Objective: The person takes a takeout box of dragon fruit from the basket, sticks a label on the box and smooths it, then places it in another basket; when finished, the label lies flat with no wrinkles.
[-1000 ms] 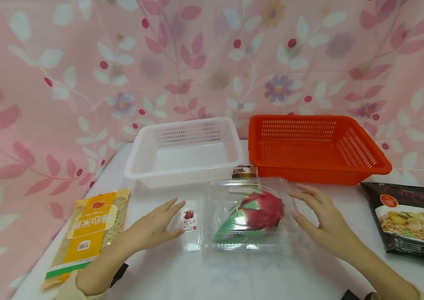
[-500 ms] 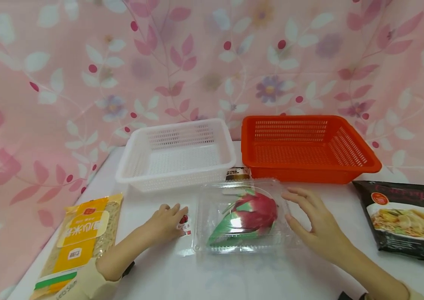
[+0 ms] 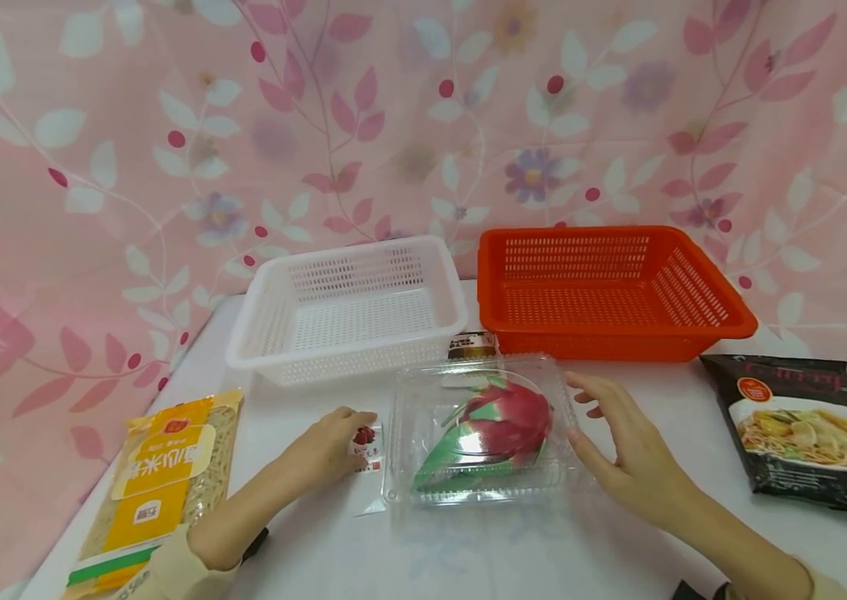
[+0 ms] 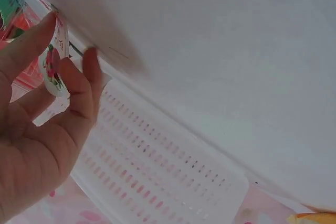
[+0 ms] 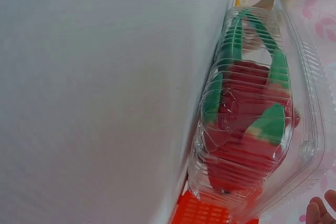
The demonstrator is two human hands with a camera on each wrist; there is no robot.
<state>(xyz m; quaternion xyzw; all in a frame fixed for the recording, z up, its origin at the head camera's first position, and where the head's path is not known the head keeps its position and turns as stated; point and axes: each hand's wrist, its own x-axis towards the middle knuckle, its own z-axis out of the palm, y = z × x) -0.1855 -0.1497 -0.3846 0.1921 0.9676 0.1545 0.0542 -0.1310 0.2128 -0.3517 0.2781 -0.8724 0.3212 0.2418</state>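
Note:
A clear plastic clamshell box [image 3: 408, 433] lies shut on the white table with a red and green dragon fruit [image 3: 508, 417] inside. Left of it, my left hand [image 3: 326, 446] pinches a small clear-edged label [image 3: 369, 446] printed with red fruit between thumb and fingers. In the left wrist view the label [image 4: 51, 69] stands tilted among the fingers, partly covered by them. My right hand [image 3: 629, 462] is at the box's right edge, thumb and fingers apart and slightly bent. Only its fingertips [image 5: 317, 211] show in the right wrist view, below the box [image 5: 310, 145].
Behind stand a white basket [image 3: 273, 350] and an orange-red basket [image 3: 603, 343], with a small brown-labelled pack [image 3: 472, 346] at the gap between them. A yellow noodle pack [image 3: 161, 483] lies at left, a black noodle pack [image 3: 806, 433] at right. A floral curtain [image 3: 423, 125] hangs behind.
My left hand has reached onto the label and taken it between thumb and fingers. My right hand keeps its place at the box's right side. The head view has shifted slightly.

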